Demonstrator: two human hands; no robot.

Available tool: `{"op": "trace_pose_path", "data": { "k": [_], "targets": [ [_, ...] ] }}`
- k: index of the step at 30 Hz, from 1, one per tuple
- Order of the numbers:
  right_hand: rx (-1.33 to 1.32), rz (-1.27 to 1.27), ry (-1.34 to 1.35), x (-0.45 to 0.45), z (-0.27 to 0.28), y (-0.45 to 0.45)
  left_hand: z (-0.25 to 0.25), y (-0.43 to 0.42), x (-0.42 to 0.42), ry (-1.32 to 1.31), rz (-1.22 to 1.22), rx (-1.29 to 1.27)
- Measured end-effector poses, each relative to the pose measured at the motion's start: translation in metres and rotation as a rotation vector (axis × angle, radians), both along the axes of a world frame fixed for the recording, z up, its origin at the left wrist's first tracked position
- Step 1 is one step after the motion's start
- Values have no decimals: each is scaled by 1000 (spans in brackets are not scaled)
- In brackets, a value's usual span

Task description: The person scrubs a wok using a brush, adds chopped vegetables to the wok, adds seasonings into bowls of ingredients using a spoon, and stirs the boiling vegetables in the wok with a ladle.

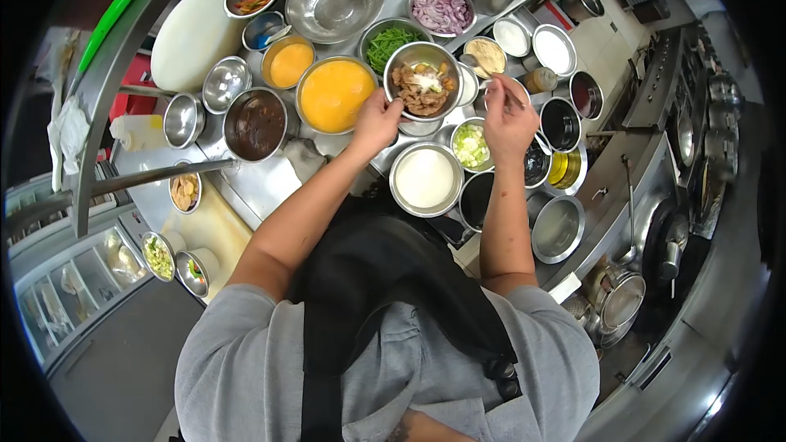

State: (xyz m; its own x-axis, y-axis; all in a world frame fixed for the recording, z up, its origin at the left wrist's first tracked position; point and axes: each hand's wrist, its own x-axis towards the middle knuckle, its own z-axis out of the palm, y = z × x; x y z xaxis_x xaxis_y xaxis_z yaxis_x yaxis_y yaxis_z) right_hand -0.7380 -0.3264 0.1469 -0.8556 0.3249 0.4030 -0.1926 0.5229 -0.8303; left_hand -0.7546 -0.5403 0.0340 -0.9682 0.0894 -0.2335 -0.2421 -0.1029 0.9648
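My left hand grips the rim of a small metal bowl, tilted toward me. Inside are brown meat pieces, something yellow like egg, and a white powder heap. My right hand is closed around the thin handle of a spoon. The spoon's head reaches over a bowl of pale tan powder; whether it touches the powder I cannot tell. Just below my hands sit chopped pale green vegetables and a bowl of milky white liquid.
Beaten egg, dark brown sauce, green strips and sliced red onion stand in bowls around the counter. Dark liquid and oil are on the right. A metal rail crosses the left; stoves line the right.
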Motion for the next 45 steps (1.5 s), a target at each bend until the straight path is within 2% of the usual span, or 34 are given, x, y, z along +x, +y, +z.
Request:
{"op": "trace_pose_path", "data": {
  "k": [1, 2, 3, 6, 7, 11, 12, 14, 16, 17, 18, 20, 22, 24, 27, 28, 29, 32, 33, 34, 35, 36, 37, 38, 39, 40, 41, 42, 43, 44, 45],
  "targets": [
    [-17, -18, 59, 0, 5, 2, 4, 1, 3, 6, -1, 14],
    [-203, -19, 15, 1, 2, 6, 4, -2, 6, 11, 1, 25],
    [-137, -26, -12, 0, -6, 16, -5, -10, 10, 42, -31, -37],
    [79, 13, -83, -1, -14, 29, 35, -42, 43, -10, -17, -109],
    [238, 36, -81, -2, -16, 32, 44, -53, 57, -58, 42, -16],
    [409, 125, -10, -13, -29, 14, 63, -125, 125, -115, 112, -47],
    [412, 113, -83, -17, -44, 12, 65, -143, 144, -148, 166, -19],
    [638, 141, -96, -38, -104, 23, 64, -174, 179, -175, 270, -12],
    [693, 128, -302, -47, -151, 28, 55, -206, 219, -209, 386, -37],
    [628, 161, -279, -56, -173, 42, 59, -215, 234, -233, 452, -15],
    [564, 194, -255, -65, -187, 48, 33, -229, 251, -235, 526, 27],
    [398, 124, -357, -67, -172, 34, 15, -249, 278, -249, 614, 42],
    [635, 0, -516, -68, -153, 26, -9, -263, 291, -218, 720, 123],
    [870, -116, -531, -57, -133, 16, -36, -274, 292, -154, 776, 163],
    [691, -195, -400, -27, -115, 9, -65, -285, 284, -131, 850, 255],
    [735, -251, -331, -14, -111, 2, -72, -286, 280, -125, 862, 268],
    [649, -204, -308, 7, -100, -12, -80, -288, 277, -121, 856, 309],
    [502, -109, -345, 83, -68, -70, -96, -297, 277, -159, 773, 436],
    [406, -23, -353, 105, -76, -83, -80, -297, 280, -188, 733, 424],
    [443, 48, -369, 135, -73, -108, -78, -297, 287, -189, 682, 430],
    [401, 145, -458, 166, -73, -130, -80, -295, 297, -195, 625, 314],
    [377, 272, -643, 201, -37, -179, -82, -294, 303, -187, 539, 197],
    [230, 441, -683, 228, -56, -192, -85, -293, 311, -204, 465, 93],
    [358, 491, -644, 258, -38, -214, -76, -292, 316, -184, 287, -121],
    [365, 709, -710, 277, -72, -213, -109, -295, 327, -128, 151, -156],
    [440, 867, -888, 300, -90, -215, -99, -288, 337, -168, 110, -146],
    [441, 1026, -820, 323, -110, -206, -108, -288, 348, -174, 14, -165],
    [478, 1063, -910, 345, -144, -200, -143, -302, 356, -185, -175, -213],
    [554, 996, -1074, 363, -159, -194, -147, -304, 368, -257, -265, -448],
    [494, 878, -1080, 386, -177, -179, -261, -352, 379, 391, -502, -850],
    [444, 755, -1058, 405, -200, -166, -243, -352, 387, 47, -549, -785]
  ]
}}
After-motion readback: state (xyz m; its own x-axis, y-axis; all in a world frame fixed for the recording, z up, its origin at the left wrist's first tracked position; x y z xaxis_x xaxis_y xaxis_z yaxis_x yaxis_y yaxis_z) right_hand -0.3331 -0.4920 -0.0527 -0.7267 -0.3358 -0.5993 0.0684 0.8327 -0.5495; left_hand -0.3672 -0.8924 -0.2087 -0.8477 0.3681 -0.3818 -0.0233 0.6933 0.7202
